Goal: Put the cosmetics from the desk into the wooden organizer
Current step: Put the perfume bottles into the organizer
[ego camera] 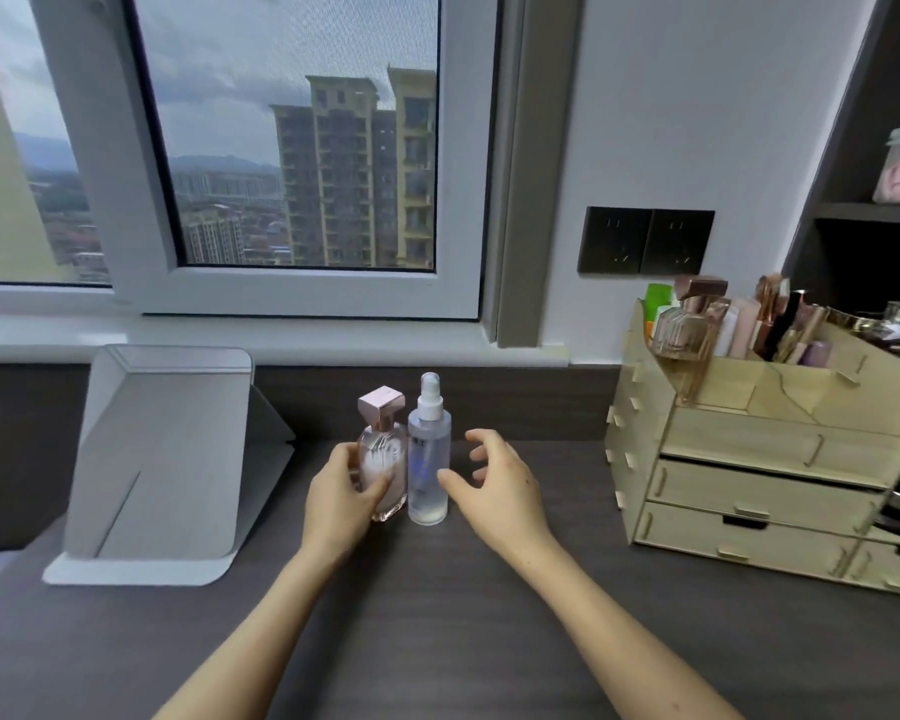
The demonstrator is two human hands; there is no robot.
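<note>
A grey folding stand (pixel 162 459) sits at the left of the dark worktop (pixel 437 615). At centre, the left hand (pixel 340 493) grips an upright pink perfume bottle (pixel 385 454), with a clear spray bottle (pixel 428 459) just beside it. The right hand (pixel 500 485), fingers (pixel 484 441) spread and holding nothing, hovers by the spray bottle. The wooden organizer (pixel 749 485) stands at far right.

Both arms bare, entering from bottom edge, angled inward toward centre. Bare left forearm (pixel 250 636) runs up and right; right forearm (pixel 624 631) runs up and left. Wrists roughly straight. Grip of left hand (pixel 341 493) on perfume bottle (pixel 388 449) from bottle's left side: thumb laid across front of glass, other fingers wrapped behind, mostly hidden. Back of right hand (pixel 502 485) up, holding nothing: fingers (pixel 489 444) spread, loosely curved, thumb stretched out leftward. Hands near each other, not touching.
</note>
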